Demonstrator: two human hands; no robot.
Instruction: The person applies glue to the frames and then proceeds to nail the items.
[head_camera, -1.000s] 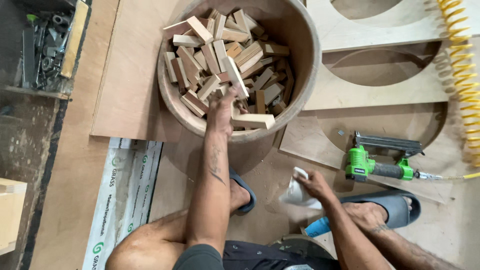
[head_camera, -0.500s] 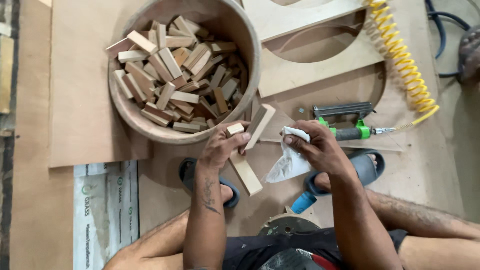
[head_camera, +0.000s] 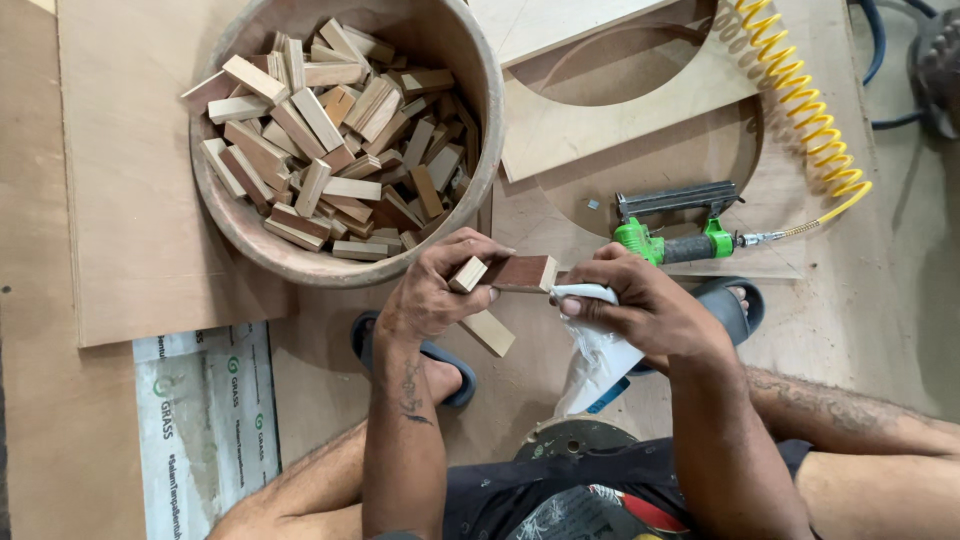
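Note:
My left hand (head_camera: 436, 287) grips small wooden blocks (head_camera: 510, 273), one reddish-brown, one pale, held just below the rim of a big round wooden tub (head_camera: 480, 150). Another pale block end (head_camera: 488, 333) sticks out under that hand. My right hand (head_camera: 640, 305) squeezes a white plastic glue bag (head_camera: 598, 355), its nozzle touching the end of the reddish block. The tub is filled with several short wooden offcuts (head_camera: 330, 150).
A green pneumatic nail gun (head_camera: 672, 235) lies right of my hands, joined to a yellow coiled air hose (head_camera: 800, 100). Plywood sheets with round cut-outs (head_camera: 650, 110) lie behind. My feet in dark sandals (head_camera: 440, 365) rest on the floor. A printed sheet (head_camera: 205, 420) lies at lower left.
My left hand left the tub with blocks and brought them toward my lap. My right hand raised the glue bag until its nozzle met the block.

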